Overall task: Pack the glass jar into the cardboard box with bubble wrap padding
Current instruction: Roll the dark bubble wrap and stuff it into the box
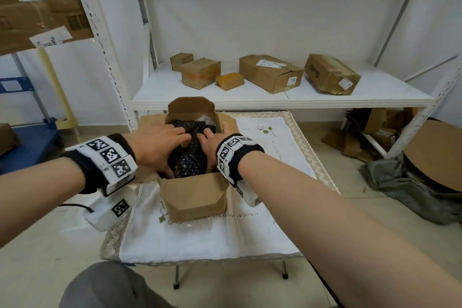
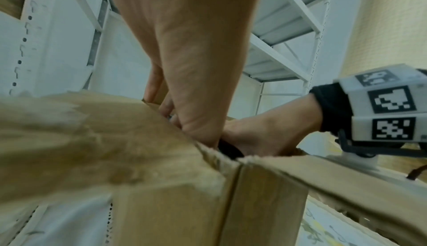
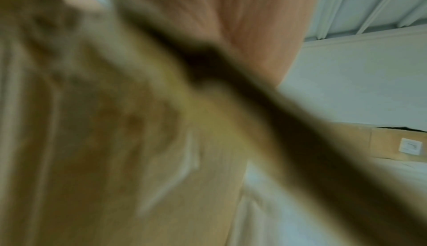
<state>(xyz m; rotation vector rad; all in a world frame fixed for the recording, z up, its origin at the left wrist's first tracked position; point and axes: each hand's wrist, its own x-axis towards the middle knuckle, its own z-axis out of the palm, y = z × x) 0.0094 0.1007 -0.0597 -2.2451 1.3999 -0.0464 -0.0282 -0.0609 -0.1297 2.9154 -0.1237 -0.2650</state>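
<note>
Hands meet over the cardboard box (image 1: pixel 193 196) on your desk: left hand (image 1: pixel 155 144) and right hand (image 1: pixel 208 141) curl into dark bubble wrap (image 1: pixel 188 157). Jar unseen, likely inside; fragile, so cradle the padded sides.

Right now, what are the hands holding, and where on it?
Both hands, left hand and right hand, grip the top of the dark wrapped bundle inside the cardboard box. The jar itself isn't visible.
</note>
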